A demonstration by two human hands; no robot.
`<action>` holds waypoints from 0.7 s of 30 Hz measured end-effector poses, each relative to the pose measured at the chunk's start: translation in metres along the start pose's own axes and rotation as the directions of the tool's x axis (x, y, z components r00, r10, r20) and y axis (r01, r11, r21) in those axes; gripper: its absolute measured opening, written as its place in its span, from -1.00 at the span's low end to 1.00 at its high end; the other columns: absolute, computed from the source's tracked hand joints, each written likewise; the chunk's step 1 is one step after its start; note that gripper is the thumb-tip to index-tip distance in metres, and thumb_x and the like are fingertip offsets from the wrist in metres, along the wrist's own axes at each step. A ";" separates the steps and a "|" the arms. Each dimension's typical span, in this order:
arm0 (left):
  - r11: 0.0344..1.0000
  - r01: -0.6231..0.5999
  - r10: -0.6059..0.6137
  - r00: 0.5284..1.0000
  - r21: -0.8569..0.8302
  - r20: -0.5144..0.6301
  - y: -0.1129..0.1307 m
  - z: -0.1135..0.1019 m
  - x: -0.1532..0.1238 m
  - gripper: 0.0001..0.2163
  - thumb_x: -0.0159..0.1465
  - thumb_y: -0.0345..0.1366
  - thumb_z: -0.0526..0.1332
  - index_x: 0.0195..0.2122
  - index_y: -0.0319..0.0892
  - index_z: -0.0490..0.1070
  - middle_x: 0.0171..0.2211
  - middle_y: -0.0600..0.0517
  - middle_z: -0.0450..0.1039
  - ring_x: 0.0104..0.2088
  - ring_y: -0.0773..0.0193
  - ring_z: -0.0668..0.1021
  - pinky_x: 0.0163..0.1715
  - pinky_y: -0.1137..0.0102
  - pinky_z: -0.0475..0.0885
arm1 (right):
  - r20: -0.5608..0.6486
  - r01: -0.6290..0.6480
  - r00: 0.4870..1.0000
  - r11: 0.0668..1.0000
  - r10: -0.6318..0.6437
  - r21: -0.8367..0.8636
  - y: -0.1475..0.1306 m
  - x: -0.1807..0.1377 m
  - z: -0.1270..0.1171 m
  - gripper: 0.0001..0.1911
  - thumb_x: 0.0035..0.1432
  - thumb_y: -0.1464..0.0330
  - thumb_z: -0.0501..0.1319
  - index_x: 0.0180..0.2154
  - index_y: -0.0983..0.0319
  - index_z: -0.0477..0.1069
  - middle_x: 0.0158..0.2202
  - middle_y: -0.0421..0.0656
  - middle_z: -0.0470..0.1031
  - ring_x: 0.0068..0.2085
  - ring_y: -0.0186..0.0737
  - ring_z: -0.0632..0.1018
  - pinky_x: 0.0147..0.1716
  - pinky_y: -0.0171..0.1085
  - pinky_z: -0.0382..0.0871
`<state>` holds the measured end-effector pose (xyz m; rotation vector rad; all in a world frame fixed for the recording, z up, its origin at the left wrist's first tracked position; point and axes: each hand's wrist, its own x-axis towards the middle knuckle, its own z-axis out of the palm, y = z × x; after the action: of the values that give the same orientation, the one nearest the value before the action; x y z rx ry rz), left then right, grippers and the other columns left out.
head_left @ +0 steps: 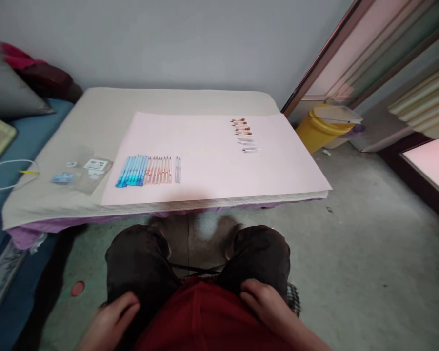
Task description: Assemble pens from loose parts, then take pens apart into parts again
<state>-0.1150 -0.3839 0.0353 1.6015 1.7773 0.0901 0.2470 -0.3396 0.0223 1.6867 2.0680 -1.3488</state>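
My left hand (pixel 111 318) rests by my left thigh with its thumb apart from loosely bent fingers, and nothing shows in it. Over my right thigh lies my right hand (pixel 265 298), also loose and with nothing visible in it. Both are away from the bed. On a pale pink sheet (pixel 201 146) are blue pens (pixel 132 169) in a row, then slim clear pens with reddish markings (pixel 158 169) and two greyish pens (pixel 178 169). Farther right lie several short pen-like pieces with brown ends (pixel 242 127) and several whitish ones (pixel 249 146).
The sheet covers much of a low bed (pixel 106 100). Clear plastic packaging (pixel 91 170) with blue bits lies at left, near a white cable (pixel 12 161). A yellow bin (pixel 324 126) stands beyond the right end. A red disc (pixel 77 288) is on the floor.
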 end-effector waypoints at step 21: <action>0.974 -0.022 -0.012 0.989 -0.223 -0.150 0.036 -0.045 -0.015 -0.72 0.13 -0.01 0.10 -0.30 -0.08 0.39 -0.46 0.11 0.44 -0.51 0.31 0.46 -0.46 0.45 0.35 | -0.111 0.178 0.981 0.962 -0.158 0.208 -0.029 -0.089 -0.053 -0.73 0.23 0.25 0.00 -0.41 0.20 0.36 -0.44 -0.20 0.41 -0.41 -0.29 0.42 -0.42 -0.37 0.25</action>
<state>-0.1105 -0.3708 0.0927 1.4679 1.8046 0.4098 0.2759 -0.3639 0.1230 1.7197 2.2320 -1.6314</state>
